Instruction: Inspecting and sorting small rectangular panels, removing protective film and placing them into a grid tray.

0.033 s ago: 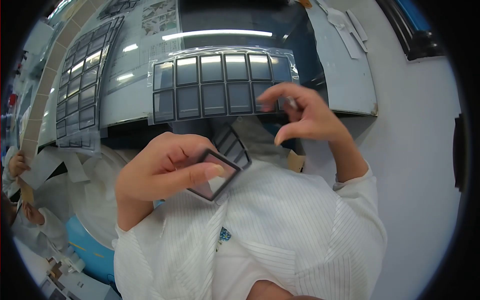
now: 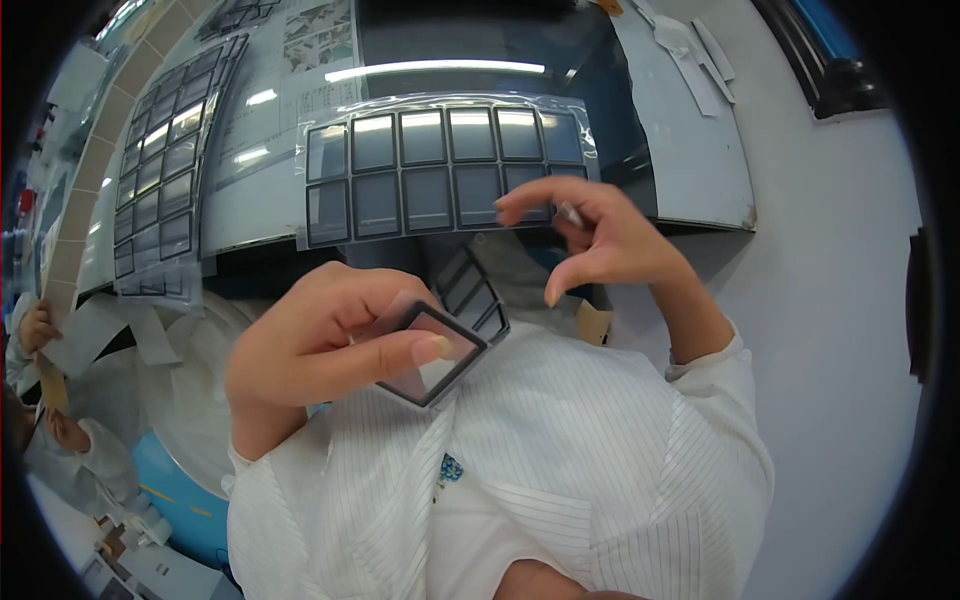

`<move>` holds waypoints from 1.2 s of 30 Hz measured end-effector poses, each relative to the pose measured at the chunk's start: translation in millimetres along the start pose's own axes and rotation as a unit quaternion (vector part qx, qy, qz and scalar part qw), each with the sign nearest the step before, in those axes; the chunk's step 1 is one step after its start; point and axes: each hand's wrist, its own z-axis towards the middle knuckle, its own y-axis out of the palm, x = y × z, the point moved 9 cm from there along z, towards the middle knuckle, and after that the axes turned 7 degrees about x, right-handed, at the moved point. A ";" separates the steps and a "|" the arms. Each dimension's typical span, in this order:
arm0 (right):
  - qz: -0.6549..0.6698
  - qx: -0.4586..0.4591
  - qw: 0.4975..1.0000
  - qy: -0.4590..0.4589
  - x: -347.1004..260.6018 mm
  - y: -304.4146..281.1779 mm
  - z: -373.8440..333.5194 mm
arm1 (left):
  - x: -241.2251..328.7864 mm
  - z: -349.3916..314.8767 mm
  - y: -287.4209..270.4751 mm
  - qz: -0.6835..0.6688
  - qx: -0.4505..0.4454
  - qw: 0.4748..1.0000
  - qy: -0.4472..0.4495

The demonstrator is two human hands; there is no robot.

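My left hand (image 2: 315,345) is closed on a small clear panel with a black border (image 2: 458,352), its thumb pressed on the face. The panel is tilted in front of my chest. Behind its upper edge shows a piece with several black-bordered cells (image 2: 472,288); whether the two are joined I cannot tell. My right hand (image 2: 610,235) hovers at the table's front edge, thumb and index finger apart, other fingers curled. A small pale spot shows among the curled fingers, too small to name. Beneath its fingertips lies a clear sheet of black-bordered panels (image 2: 428,200).
Another sheet of black-bordered panels (image 2: 160,165) lies at the table's left. A dark mat (image 2: 490,35) covers the back, beside a printed paper (image 2: 275,110). White strips (image 2: 690,75) lie at the far right. A co-worker's hands (image 2: 38,328) show at the left edge.
My right hand has shifted slightly left and down. The panel in my left hand has moved a little to the right, still held.
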 end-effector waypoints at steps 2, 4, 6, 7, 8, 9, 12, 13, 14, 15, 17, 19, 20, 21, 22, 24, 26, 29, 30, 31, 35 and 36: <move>0.038 -0.097 0.994 -0.029 3.6 21.3 -3.8 | 9.0 -1.2 -2.7 0.016 -0.006 1.000 0.013; 0.012 -0.124 0.991 -0.043 9.2 20.7 -11.1 | 23.1 -13.4 -32.5 -0.085 0.127 0.979 0.136; -0.013 -0.157 0.986 -0.058 9.7 13.5 -18.7 | 21.6 -24.1 -50.1 -0.111 0.171 0.970 0.134; -0.035 -0.164 0.986 -0.018 14.5 3.8 -21.9 | 15.7 -25.5 -60.1 -0.085 0.210 0.969 0.100; -0.056 -0.173 0.983 0.023 19.0 -3.4 -25.2 | 9.3 -28.9 -68.7 -0.059 0.249 0.964 0.065; -0.054 -0.174 0.983 0.021 15.6 -9.3 -26.2 | 0.2 -27.3 -74.2 -0.031 0.260 0.964 0.057; -0.106 -0.064 0.992 0.011 7.1 -37.4 -11.9 | -53.5 -27.2 -94.3 -0.029 0.311 0.947 -0.080; -0.097 -0.013 0.994 0.042 8.6 -46.6 -5.4 | -67.4 -29.8 -100.1 -0.016 0.355 0.926 -0.131; -0.088 0.038 0.993 0.073 12.4 -57.1 -0.5 | -73.3 -28.6 -103.9 -0.016 0.355 0.925 -0.133; -0.097 0.059 0.991 0.074 18.5 -60.5 3.9 | -81.2 -30.5 -110.0 0.003 0.357 0.922 -0.150; -0.140 0.067 0.986 0.069 18.8 -59.7 12.7 | -92.6 -32.5 -115.4 0.021 0.364 0.916 -0.169; -0.182 0.072 0.979 0.061 21.4 -56.4 16.3 | -100.0 -39.2 -120.2 0.119 0.393 0.887 -0.212; -0.264 0.113 0.958 0.008 16.4 -59.9 13.8 | -99.2 -39.9 -116.0 0.118 0.397 0.885 -0.215; -0.342 0.154 0.926 -0.046 7.7 -61.5 10.5 | -87.5 -44.8 -117.2 0.258 0.424 0.837 -0.229; -0.340 0.149 0.927 -0.048 5.4 -57.5 8.1 | -74.6 -49.3 -116.8 0.392 0.439 0.772 -0.240; -0.349 0.231 0.908 0.017 -0.4 -70.3 -4.8 | -72.2 -60.3 -116.1 0.427 0.453 0.740 -0.254; -0.330 0.163 0.926 0.084 10.9 -75.3 -19.5 | -102.4 -69.0 -115.2 0.234 0.462 0.812 -0.270; -0.236 0.070 0.946 0.212 39.6 -68.6 -43.4 | -138.5 -59.9 -98.0 -0.073 0.443 0.873 -0.191; -0.162 0.047 0.947 0.272 50.6 -62.0 -52.6 | -146.7 -57.6 -94.5 -0.074 0.440 0.874 -0.192; -0.129 0.045 0.954 0.267 53.0 -57.0 -54.1 | -155.8 -54.0 -87.9 -0.186 0.448 0.859 -0.165; -0.123 0.030 0.954 0.273 61.7 -46.2 -56.4 | -166.6 -49.3 -84.7 -0.316 0.442 0.832 -0.116; -0.112 0.022 0.957 0.268 64.6 -42.0 -57.1 | -165.2 -49.7 -85.8 -0.324 0.428 0.838 -0.100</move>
